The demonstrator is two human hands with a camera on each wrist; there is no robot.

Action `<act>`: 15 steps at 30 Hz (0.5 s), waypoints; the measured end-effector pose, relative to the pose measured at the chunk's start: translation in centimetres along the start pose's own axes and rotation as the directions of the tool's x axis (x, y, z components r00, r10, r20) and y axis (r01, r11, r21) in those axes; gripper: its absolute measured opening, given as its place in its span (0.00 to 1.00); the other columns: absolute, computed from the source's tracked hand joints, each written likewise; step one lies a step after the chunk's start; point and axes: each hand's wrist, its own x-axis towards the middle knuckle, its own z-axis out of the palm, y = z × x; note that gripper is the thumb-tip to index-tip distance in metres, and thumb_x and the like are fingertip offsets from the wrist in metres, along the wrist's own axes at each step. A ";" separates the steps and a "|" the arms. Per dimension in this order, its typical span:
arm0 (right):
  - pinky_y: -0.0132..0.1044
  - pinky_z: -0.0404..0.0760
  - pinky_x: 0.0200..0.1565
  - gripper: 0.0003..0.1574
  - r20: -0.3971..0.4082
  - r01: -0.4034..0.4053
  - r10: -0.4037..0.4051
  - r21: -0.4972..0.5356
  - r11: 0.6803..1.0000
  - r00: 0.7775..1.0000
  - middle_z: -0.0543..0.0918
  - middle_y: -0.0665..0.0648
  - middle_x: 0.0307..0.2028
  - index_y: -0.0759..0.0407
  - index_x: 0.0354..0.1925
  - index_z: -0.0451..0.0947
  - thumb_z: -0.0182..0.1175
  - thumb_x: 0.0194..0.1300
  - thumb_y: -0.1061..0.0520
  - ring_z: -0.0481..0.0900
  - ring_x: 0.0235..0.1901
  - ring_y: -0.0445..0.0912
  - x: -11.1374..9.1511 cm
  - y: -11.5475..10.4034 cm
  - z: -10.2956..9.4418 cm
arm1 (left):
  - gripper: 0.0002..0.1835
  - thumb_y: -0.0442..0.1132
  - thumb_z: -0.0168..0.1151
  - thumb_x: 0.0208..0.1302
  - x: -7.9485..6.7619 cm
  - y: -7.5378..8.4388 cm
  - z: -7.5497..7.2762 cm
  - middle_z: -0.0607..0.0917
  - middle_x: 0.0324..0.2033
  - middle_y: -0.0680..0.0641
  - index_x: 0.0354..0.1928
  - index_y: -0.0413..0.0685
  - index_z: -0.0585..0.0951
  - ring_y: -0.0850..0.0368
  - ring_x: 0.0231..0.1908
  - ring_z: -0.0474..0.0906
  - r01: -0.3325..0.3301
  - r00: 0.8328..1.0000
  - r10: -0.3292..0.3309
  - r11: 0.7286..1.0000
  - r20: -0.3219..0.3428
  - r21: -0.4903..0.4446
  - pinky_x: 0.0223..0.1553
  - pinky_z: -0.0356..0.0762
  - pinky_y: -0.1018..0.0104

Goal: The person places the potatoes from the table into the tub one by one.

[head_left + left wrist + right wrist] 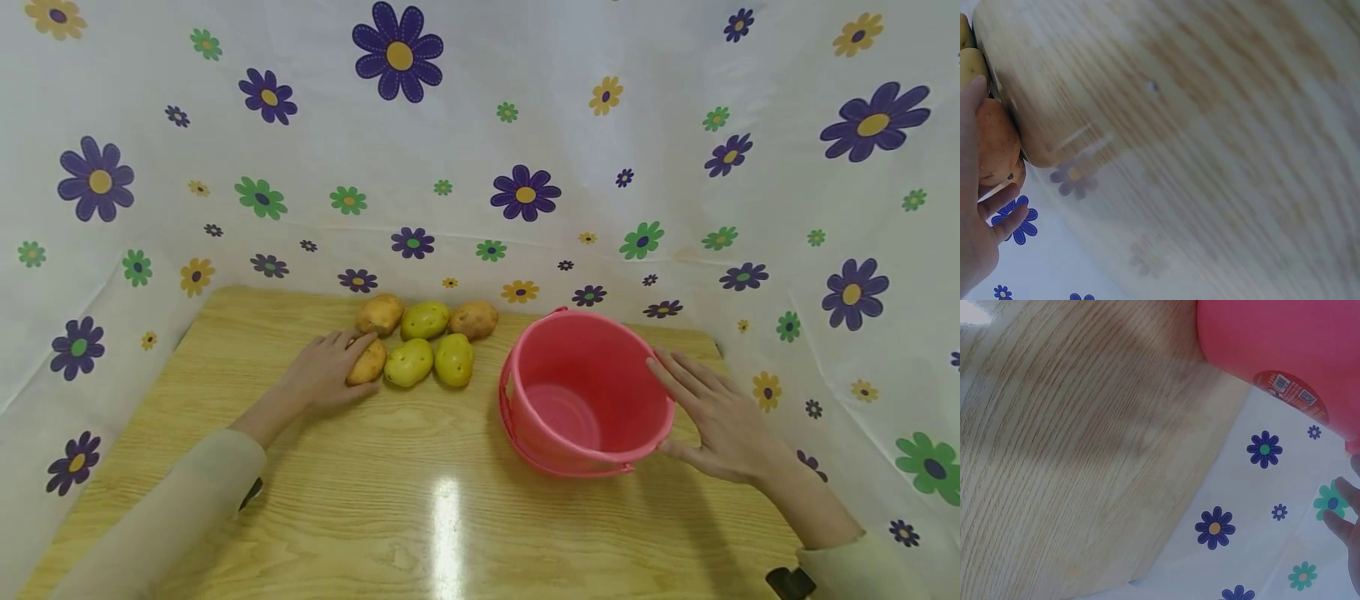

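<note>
My left hand (327,372) is around a light-brown potato (367,362) at the left end of the front row, thumb on its near side and fingers over its far side. In the left wrist view, that potato (997,140) shows between thumb and fingers. Beside it lie two yellow-green potatoes, one pale (408,362) and one darker (454,360). A pink bucket (536,425) stands upright and open at the right, its inside bare. My right hand (723,425) has its fingers extended, fingertips right at the bucket's right rim.
Behind the front row sit a brown potato (379,314), a yellow-green potato (425,321) and another brown potato (474,320). All rest on a wood-grain table (337,500). A white flowered cloth (465,133) hangs behind and along both sides. The bucket's handle (507,417) is folded down.
</note>
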 end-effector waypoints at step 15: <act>0.74 0.75 0.64 0.65 0.003 0.004 -0.004 -0.003 1.000 1.000 0.61 0.57 0.83 0.48 0.84 0.55 0.64 0.59 0.24 0.63 0.79 0.61 0.0 0.1 0.0 | 0.50 0.70 0.71 0.58 -0.4 -0.3 -0.8 0.82 0.63 0.33 0.74 0.45 0.72 0.34 0.62 0.79 -0.013 0.998 0.014 1.000 -0.055 0.023 0.63 0.78 0.35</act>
